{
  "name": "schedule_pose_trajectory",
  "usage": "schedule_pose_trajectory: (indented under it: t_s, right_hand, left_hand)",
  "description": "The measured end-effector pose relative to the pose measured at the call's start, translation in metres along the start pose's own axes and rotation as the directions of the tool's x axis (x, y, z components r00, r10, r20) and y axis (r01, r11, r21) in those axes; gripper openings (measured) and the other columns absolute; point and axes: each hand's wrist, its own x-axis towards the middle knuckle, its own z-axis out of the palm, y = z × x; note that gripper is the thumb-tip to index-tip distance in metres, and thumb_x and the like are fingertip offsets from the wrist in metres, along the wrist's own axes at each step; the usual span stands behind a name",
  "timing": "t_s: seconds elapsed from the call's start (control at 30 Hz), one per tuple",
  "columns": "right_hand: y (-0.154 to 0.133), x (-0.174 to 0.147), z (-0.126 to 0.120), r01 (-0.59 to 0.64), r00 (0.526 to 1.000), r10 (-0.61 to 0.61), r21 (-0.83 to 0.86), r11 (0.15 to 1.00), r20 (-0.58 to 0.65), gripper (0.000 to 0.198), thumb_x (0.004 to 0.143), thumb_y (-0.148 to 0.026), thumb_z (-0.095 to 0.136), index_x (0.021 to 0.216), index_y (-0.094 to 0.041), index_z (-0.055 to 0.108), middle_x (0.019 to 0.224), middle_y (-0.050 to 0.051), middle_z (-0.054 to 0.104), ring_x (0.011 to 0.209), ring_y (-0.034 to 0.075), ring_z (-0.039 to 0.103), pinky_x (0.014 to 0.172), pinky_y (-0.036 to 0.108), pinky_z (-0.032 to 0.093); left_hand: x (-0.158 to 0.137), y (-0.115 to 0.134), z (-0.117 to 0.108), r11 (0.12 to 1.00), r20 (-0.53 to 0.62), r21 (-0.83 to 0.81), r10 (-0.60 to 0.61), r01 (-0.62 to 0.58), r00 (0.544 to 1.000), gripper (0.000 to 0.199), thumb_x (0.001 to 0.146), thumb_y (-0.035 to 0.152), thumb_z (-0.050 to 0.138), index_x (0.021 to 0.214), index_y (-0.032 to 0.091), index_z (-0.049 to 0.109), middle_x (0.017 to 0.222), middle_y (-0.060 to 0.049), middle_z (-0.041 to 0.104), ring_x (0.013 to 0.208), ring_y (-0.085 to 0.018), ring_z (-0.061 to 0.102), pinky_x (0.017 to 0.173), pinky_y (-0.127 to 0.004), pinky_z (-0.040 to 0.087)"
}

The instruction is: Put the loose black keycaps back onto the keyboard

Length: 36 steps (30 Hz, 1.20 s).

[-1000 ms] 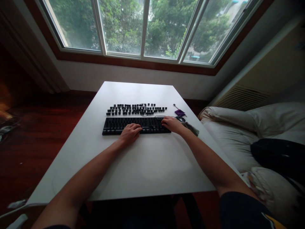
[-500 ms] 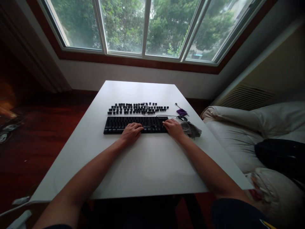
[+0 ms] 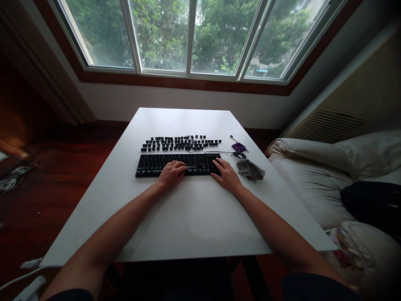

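Note:
A black keyboard (image 3: pixel 150 166) lies lengthwise across the white table (image 3: pixel 181 221). My left hand (image 3: pixel 171 173) rests over its front middle, fingers bent and pressed together. A thin dark edge shows by those fingertips; whether it is a separate piece or part of the keyboard is unclear. At the keyboard's right end, my right hand (image 3: pixel 228 175) lies with thumb and fingers apart, fingertips on the keys and nothing held. Behind the keyboard, loose black keycaps (image 3: pixel 171 145) are spread in rough rows.
Right of my right hand is a crumpled grey cloth (image 3: pixel 251 170). A coiled black cable (image 3: pixel 239 155), a purple cloth (image 3: pixel 239 147) and a small brush-like stick (image 3: pixel 232 137) lie farther back. A pale sofa (image 3: pixel 300 171) flanks the table; a window (image 3: pixel 191 37) is ahead.
My right hand has spread its fingers and thumb, uncovering more of the grey cloth. My left hand stays about where it was on the keyboard. The view has shifted slightly.

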Motion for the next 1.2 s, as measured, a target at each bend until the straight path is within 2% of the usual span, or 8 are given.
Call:
schedule_pose_trajectory:
  t_s: [0.17, 0.33, 0.5, 0.67, 0.97, 1.2]
  right_hand:
    - [0.0, 0.008, 0.004, -0.014, 1.0, 0.014, 0.021, 1.0, -0.02, 0.059, 0.093, -0.045, 0.059, 0.147, -0.024, 0.051, 0.148, 0.013, 0.049, 0.139, 0.034, 0.042, 0.117, 0.057, 0.038]
    - [-0.001, 0.011, 0.006, -0.021, 1.0, 0.022, 0.025, 0.999, -0.02, 0.057, 0.094, -0.045, 0.058, 0.145, -0.022, 0.053, 0.146, 0.014, 0.05, 0.139, 0.033, 0.043, 0.117, 0.055, 0.038]
    - [-0.003, 0.013, 0.008, -0.041, 0.998, 0.042, 0.017, 0.999, -0.046, 0.055, 0.094, -0.044, 0.059, 0.144, -0.022, 0.054, 0.146, 0.014, 0.051, 0.139, 0.032, 0.043, 0.118, 0.053, 0.038]
    - [-0.003, 0.015, 0.008, -0.043, 0.998, 0.045, 0.028, 0.999, -0.042, 0.056, 0.093, -0.044, 0.06, 0.145, -0.023, 0.054, 0.147, 0.013, 0.051, 0.14, 0.032, 0.043, 0.117, 0.054, 0.039]
    - [0.004, 0.015, 0.007, -0.029, 0.999, 0.031, 0.059, 0.998, -0.034, 0.054, 0.093, -0.043, 0.06, 0.144, -0.025, 0.055, 0.145, 0.012, 0.052, 0.138, 0.032, 0.043, 0.118, 0.054, 0.038]
    - [0.008, 0.015, 0.006, -0.019, 0.999, 0.021, 0.06, 0.998, -0.026, 0.054, 0.094, -0.043, 0.059, 0.144, -0.024, 0.055, 0.146, 0.012, 0.051, 0.138, 0.031, 0.043, 0.119, 0.052, 0.036]
  left_hand:
    - [0.025, -0.004, 0.0, 1.0, -0.013, -0.026, 0.006, -0.006, 1.0, 0.025, 0.093, 0.024, 0.054, 0.107, 0.026, 0.074, 0.12, -0.005, 0.069, 0.114, -0.024, 0.059, 0.099, -0.043, 0.047]
    - [0.074, -0.008, 0.002, 1.0, -0.064, -0.01, -0.004, 0.003, 0.998, 0.024, 0.094, 0.023, 0.052, 0.105, 0.023, 0.074, 0.113, -0.006, 0.07, 0.107, -0.023, 0.06, 0.098, -0.041, 0.047]
    - [0.124, -0.008, 0.022, 0.996, 0.024, 0.092, -0.019, 0.017, 1.0, 0.022, 0.09, 0.022, 0.057, 0.103, 0.022, 0.075, 0.11, -0.008, 0.07, 0.104, -0.025, 0.059, 0.094, -0.041, 0.047]
    - [0.159, -0.012, 0.044, 0.988, 0.087, 0.153, -0.049, 0.036, 0.995, 0.025, 0.088, 0.022, 0.059, 0.107, 0.022, 0.075, 0.111, -0.01, 0.069, 0.108, -0.027, 0.057, 0.094, -0.041, 0.046]
    - [0.2, -0.021, 0.062, 0.976, 0.171, 0.215, -0.015, -0.023, 0.985, 0.026, 0.081, 0.014, 0.062, 0.102, 0.021, 0.076, 0.109, -0.013, 0.068, 0.11, -0.03, 0.051, 0.092, -0.044, 0.04]
    - [0.21, -0.024, 0.068, 0.973, 0.22, 0.218, 0.023, -0.072, 0.975, 0.022, 0.079, 0.017, 0.064, 0.096, 0.021, 0.078, 0.106, -0.013, 0.068, 0.111, -0.03, 0.049, 0.094, -0.044, 0.037]
